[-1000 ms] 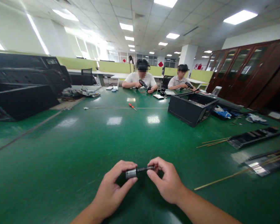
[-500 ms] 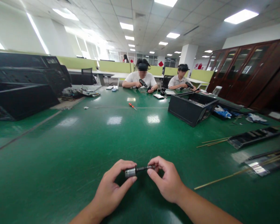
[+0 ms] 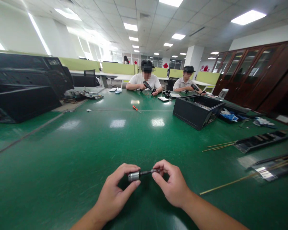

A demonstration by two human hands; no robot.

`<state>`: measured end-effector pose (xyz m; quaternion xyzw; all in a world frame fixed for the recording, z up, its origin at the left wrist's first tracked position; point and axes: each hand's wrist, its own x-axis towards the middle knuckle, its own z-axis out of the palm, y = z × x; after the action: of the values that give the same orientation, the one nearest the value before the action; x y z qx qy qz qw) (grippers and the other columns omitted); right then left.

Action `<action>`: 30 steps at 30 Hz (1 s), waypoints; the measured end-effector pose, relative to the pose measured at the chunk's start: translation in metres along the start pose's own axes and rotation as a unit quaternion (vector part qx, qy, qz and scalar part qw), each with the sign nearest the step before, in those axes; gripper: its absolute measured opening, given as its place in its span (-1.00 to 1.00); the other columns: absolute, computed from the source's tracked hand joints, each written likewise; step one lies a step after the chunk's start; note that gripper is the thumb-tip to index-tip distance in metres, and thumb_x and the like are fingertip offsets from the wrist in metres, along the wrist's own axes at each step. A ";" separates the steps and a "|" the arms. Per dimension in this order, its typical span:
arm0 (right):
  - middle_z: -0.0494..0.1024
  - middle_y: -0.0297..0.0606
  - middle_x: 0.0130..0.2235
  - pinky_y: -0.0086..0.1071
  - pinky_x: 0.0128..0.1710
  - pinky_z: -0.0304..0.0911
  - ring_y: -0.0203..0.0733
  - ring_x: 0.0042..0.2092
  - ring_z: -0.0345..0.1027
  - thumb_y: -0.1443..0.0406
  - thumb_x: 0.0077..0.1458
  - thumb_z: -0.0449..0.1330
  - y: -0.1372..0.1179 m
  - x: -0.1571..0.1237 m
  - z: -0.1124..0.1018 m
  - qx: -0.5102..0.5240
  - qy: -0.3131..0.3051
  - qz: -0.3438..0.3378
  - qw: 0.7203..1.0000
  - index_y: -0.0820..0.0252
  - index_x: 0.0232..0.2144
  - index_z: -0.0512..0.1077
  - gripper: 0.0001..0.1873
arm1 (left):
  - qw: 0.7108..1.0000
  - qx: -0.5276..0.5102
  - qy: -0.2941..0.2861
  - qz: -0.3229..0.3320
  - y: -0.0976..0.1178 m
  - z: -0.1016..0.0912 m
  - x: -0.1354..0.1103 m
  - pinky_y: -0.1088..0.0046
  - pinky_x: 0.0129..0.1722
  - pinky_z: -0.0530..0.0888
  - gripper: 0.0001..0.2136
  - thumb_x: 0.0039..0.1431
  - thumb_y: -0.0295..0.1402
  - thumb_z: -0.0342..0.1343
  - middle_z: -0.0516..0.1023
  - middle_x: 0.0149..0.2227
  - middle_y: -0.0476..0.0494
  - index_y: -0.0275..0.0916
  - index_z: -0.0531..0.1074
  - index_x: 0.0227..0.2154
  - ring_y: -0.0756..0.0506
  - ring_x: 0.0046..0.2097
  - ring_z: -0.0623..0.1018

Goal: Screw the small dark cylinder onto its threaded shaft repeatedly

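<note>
Left grip (image 3: pixel 114 191) and right grip (image 3: pixel 172 187) face to face, thumbs (image 3: pixel 132 189) opposite curled fingers (image 3: pixel 127 167), forearms (image 3: pixel 207 209) aslant

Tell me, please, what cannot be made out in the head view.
Head view:
Right end of the metal part: covered by the right hand.
Nearer metal panel: cut off by right edge.
Front-left black case: cut off by left edge.
Tip shape of orange screwdriver: too small.

From my end I log the tabletop (image 3: pixel 124 140) as deep green. Metal cylinder (image 3: pixel 133 176): silver-grey; shaft (image 3: pixel 145 172): near black. Screwdriver handle (image 3: pixel 134 107): orange-red. Rods (image 3: pixel 228 184): brassy yellow. I read the computer case (image 3: pixel 188 113) at right as black, desk partitions (image 3: pixel 117 68) lime green, cabinet (image 3: pixel 245 78) reddish brown, ceiling (image 3: pixel 156 24) white with a grid pattern.
</note>
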<state>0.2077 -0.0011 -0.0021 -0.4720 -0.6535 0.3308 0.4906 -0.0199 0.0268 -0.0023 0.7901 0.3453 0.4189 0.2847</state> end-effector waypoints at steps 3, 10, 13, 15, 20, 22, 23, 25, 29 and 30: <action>0.47 -0.37 -0.42 -0.41 -0.31 0.24 -0.27 -0.39 0.34 0.30 0.16 0.21 0.000 0.001 0.000 -0.002 0.001 0.000 1.000 0.18 -0.26 0.48 -0.91 | 1.000 0.001 0.003 -0.003 0.000 0.000 0.001 0.50 0.00 0.42 -0.76 0.24 -0.37 0.22 0.55 -0.09 0.02 -0.01 0.44 -0.06 -0.02 -0.05 0.55; 0.48 -0.37 -0.40 -0.42 -0.31 0.24 -0.28 -0.38 0.34 0.31 0.16 0.21 0.001 0.002 0.001 0.005 0.001 -0.001 1.000 0.17 -0.26 0.47 -0.91 | 1.000 0.000 0.002 -0.007 -0.002 -0.001 -0.001 0.49 0.00 0.42 -0.77 0.24 -0.37 0.22 0.55 -0.08 0.02 -0.01 0.43 -0.06 -0.03 -0.04 0.55; 0.49 -0.37 -0.39 -0.42 -0.31 0.24 -0.28 -0.38 0.34 0.31 0.15 0.22 0.002 0.001 0.000 0.005 0.003 -0.001 1.000 0.17 -0.26 0.47 -0.91 | 1.000 0.001 0.001 -0.007 -0.003 -0.001 -0.001 0.48 0.00 0.43 -0.77 0.24 -0.36 0.22 0.55 -0.09 0.01 -0.02 0.43 -0.06 -0.03 -0.05 0.55; 0.49 -0.37 -0.40 -0.42 -0.31 0.24 -0.29 -0.39 0.34 0.31 0.15 0.22 0.003 0.001 0.000 0.004 0.003 -0.001 1.000 0.17 -0.26 0.47 -0.91 | 1.000 -0.002 0.003 -0.008 -0.003 -0.001 -0.001 0.47 -0.01 0.43 -0.78 0.24 -0.36 0.22 0.55 -0.09 0.00 -0.03 0.44 -0.07 -0.04 -0.05 0.55; 0.48 -0.38 -0.41 -0.42 -0.32 0.24 -0.29 -0.39 0.34 0.31 0.15 0.22 0.003 0.000 0.000 0.003 0.004 -0.001 1.000 0.18 -0.26 0.47 -0.91 | 1.000 -0.007 0.005 -0.018 -0.001 -0.001 -0.001 0.42 -0.01 0.43 -0.80 0.23 -0.34 0.22 0.56 -0.10 -0.06 -0.08 0.46 -0.08 -0.08 -0.05 0.56; 0.48 -0.37 -0.41 -0.42 -0.32 0.24 -0.29 -0.39 0.33 0.31 0.16 0.22 0.003 0.000 0.000 0.003 0.003 -0.001 1.000 0.18 -0.26 0.47 -0.91 | 1.000 -0.009 0.006 -0.024 -0.001 -0.001 -0.001 0.40 -0.01 0.44 -0.81 0.23 -0.32 0.23 0.56 -0.11 -0.08 -0.10 0.47 -0.10 -0.09 -0.06 0.56; 0.48 -0.37 -0.41 -0.42 -0.32 0.24 -0.29 -0.39 0.34 0.31 0.16 0.22 0.002 0.000 0.000 0.004 0.004 -0.001 1.000 0.18 -0.25 0.47 -0.91 | 1.000 -0.010 0.006 -0.028 -0.002 -0.001 -0.001 0.39 -0.01 0.44 -0.81 0.23 -0.32 0.23 0.56 -0.11 -0.09 -0.11 0.47 -0.10 -0.10 -0.06 0.56; 0.48 -0.36 -0.41 -0.42 -0.31 0.25 -0.28 -0.39 0.34 0.31 0.16 0.22 0.003 0.001 -0.001 0.007 0.006 -0.002 1.000 0.18 -0.26 0.47 -0.91 | 0.999 -0.012 0.007 -0.040 -0.002 -0.001 -0.001 0.37 -0.01 0.44 -0.80 0.23 -0.29 0.23 0.57 -0.10 -0.11 -0.12 0.48 -0.10 -0.12 -0.05 0.56; 0.51 -0.31 -0.37 -0.42 -0.37 0.25 -0.29 -0.41 0.34 0.22 0.22 0.20 0.006 0.003 -0.001 0.056 0.023 0.020 0.998 0.19 -0.22 0.45 -0.85 | 0.996 -0.007 0.015 -0.092 -0.002 -0.002 0.002 0.34 -0.03 0.43 -0.76 0.22 -0.21 0.22 0.57 -0.11 -0.14 -0.15 0.49 -0.11 -0.15 -0.06 0.55; 0.52 -0.29 -0.36 -0.42 -0.40 0.24 -0.29 -0.44 0.33 0.18 0.25 0.17 0.007 0.003 -0.001 0.078 0.030 0.029 0.996 0.19 -0.22 0.44 -0.81 | 0.994 -0.006 0.020 -0.108 -0.002 -0.003 0.003 0.34 -0.04 0.44 -0.75 0.21 -0.18 0.22 0.57 -0.12 -0.15 -0.16 0.49 -0.11 -0.15 -0.07 0.55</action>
<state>0.2103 0.0041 -0.0071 -0.4613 -0.5965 0.3803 0.5355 -0.0216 0.0311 -0.0012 0.7378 0.4317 0.4035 0.3263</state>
